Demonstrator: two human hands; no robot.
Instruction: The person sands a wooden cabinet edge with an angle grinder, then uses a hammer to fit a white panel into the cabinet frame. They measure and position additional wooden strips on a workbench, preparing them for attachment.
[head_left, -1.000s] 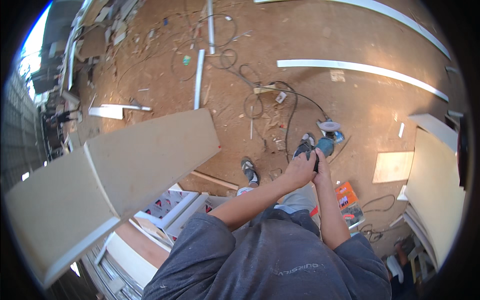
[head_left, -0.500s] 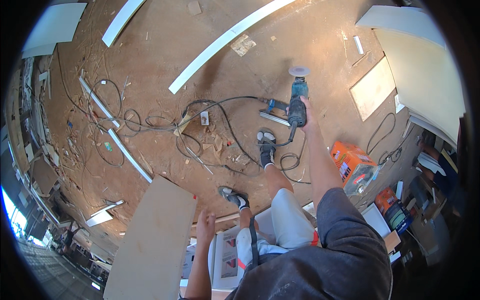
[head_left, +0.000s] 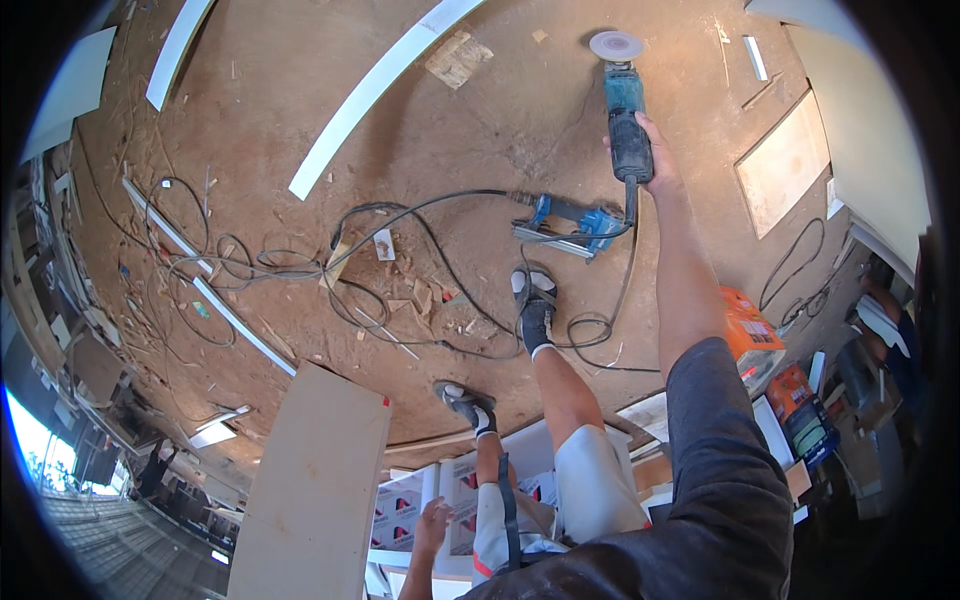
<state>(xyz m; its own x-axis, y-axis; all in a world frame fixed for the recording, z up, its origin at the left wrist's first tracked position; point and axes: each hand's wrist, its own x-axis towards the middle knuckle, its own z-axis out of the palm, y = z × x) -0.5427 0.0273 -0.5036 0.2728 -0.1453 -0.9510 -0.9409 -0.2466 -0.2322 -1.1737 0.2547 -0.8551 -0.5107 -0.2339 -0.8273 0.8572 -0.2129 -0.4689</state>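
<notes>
My right hand (head_left: 655, 160) is wrapped round the dark body of a teal and black angle grinder (head_left: 627, 125). Its pale round disc (head_left: 615, 45) faces away from me, and a black cord leaves the rear end. The grinder is held out above the floor at arm's length. Low in the picture, my left hand (head_left: 433, 522) hangs beside the board with nothing in it, its fingers loosely bent and apart. A blue nail gun (head_left: 570, 222) lies on the floor beyond my right foot, joined to a dark hose.
A long beige board (head_left: 310, 460) stands at my left. Tangled hoses (head_left: 350, 260) and wood scraps cover the floor ahead. A curved white strip (head_left: 370, 95) lies farther off. An orange box (head_left: 750, 325) sits right of my arm; another person (head_left: 890, 320) is at the right edge.
My right hand has carried the grinder farther out and slightly right, uncovering more of the nail gun. My left hand has dropped lower and nearer to my body.
</notes>
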